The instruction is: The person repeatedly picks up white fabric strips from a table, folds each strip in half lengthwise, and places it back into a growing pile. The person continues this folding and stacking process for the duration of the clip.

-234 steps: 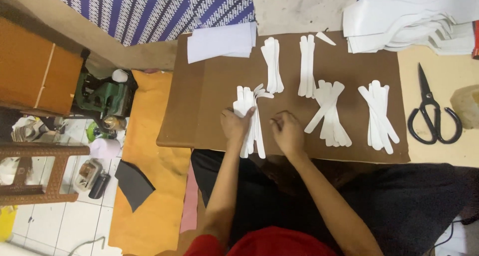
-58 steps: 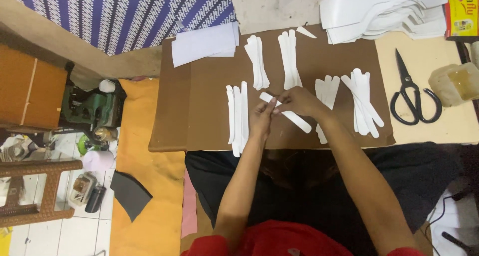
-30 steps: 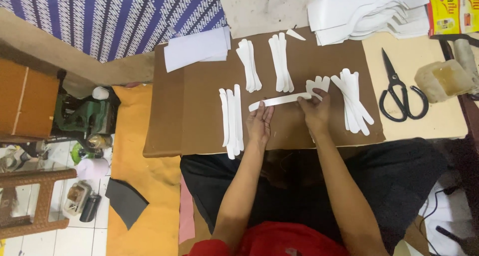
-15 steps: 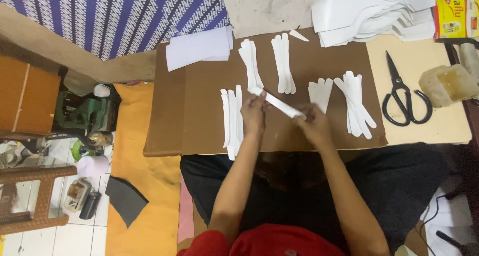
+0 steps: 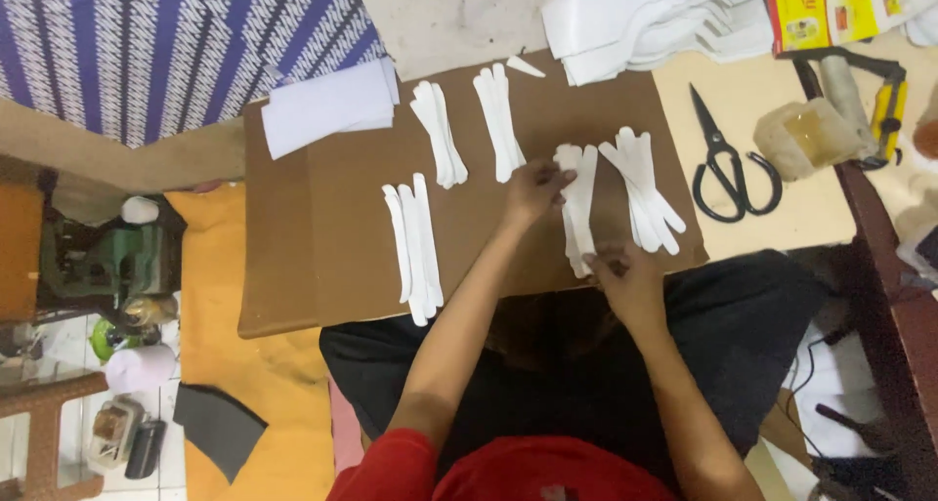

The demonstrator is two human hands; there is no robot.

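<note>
- Work surface: brown board (image 5: 322,257) laid across my lap, flat, far edge meeting a cream tabletop (image 5: 840,208) on the right.
- Far left: blue-and-white patterned cloth (image 5: 166,42), draped, covering the upper corner.
- Far centre: grey, stained slab (image 5: 449,18) beyond the board.
- Left, near the floor: orange cloth (image 5: 244,403) spread beside me, with a dark grey piece (image 5: 217,425) lying on its edge.
- Floor: pale tiles (image 5: 39,462), far left and near.
- Furniture: wooden stool frame (image 5: 44,413) on the tiles; an orange-brown cabinet side (image 5: 18,257) above it; dark wooden edge (image 5: 894,306) at the right.
- Left: green machine (image 5: 103,267), partly in shadow.
- Light: even, indoor, soft shadows.
</note>
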